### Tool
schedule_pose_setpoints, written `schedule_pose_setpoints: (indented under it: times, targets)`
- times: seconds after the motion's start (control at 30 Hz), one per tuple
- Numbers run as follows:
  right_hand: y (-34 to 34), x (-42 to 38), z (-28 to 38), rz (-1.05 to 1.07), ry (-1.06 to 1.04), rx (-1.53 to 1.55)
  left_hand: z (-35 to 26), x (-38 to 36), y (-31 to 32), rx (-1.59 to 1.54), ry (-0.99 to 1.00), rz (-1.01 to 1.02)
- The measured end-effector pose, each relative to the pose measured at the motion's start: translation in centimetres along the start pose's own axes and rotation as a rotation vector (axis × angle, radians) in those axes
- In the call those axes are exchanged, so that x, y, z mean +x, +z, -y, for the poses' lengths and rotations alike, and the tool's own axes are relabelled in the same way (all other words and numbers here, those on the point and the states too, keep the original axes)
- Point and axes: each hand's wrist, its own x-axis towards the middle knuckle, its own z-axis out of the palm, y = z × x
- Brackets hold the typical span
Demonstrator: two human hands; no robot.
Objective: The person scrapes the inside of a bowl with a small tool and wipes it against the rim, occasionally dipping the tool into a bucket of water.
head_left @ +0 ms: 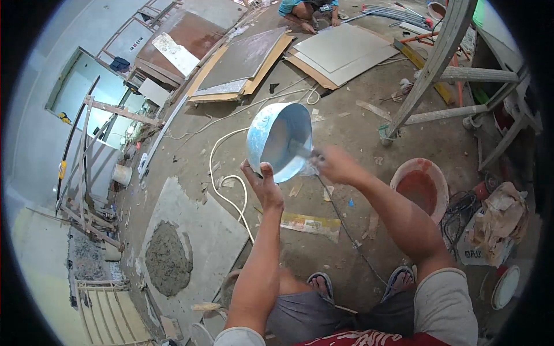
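Your blue bucket (277,137) hangs tipped above the middle of the floor (346,130), its mouth turned right and toward you. The outside is pale blue, scuffed and splotched with whitish residue; the inside looks greyer, with a round, full rim. Your left hand (265,187) props its near-left lower side, fingers partly open and thumb up. Your right hand (333,165) has its fingers closed around a flat tool (299,149), probably a scraper, though blur hides its shape; its head reaches into the mouth. On the far side, floor stretches to the stacked sheets (343,52), with a pale hose (214,158) winding across on the left. Near right, the reddish basin (420,187) sits below your right forearm; near left, a mortar heap (167,258) rests on a grey board (222,230).
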Motion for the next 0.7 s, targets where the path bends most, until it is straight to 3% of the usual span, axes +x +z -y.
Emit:
schedule_pose_setpoints:
  times: [0.23, 0.33, 0.43, 0.63, 0.7]
  targets:
    - [-1.9, -0.8, 1.5, -0.109, 0.105, -0.054, -0.2, 0.0, -0.2, 0.034, 0.02, 0.032]
    - [-0.4, -0.3, 0.1, -0.092, 0.123, -0.088, -0.2, -0.1, -0.3, 0.034, 0.044, 0.038]
    - [0.1, 0.3, -0.7, 0.06, 0.046, 0.024, -0.9, 0.0, -0.3, 0.085, 0.049, 0.041]
    - [0.5, 0.2, -0.2, -0.085, 0.103, 0.006, -1.2, -0.5, 0.0, 0.116, 0.056, 0.066]
    - [0.2, 0.1, 0.1, 0.132, 0.008, 0.073, -1.4, -0.3, 0.1, 0.11, 0.059, 0.056]
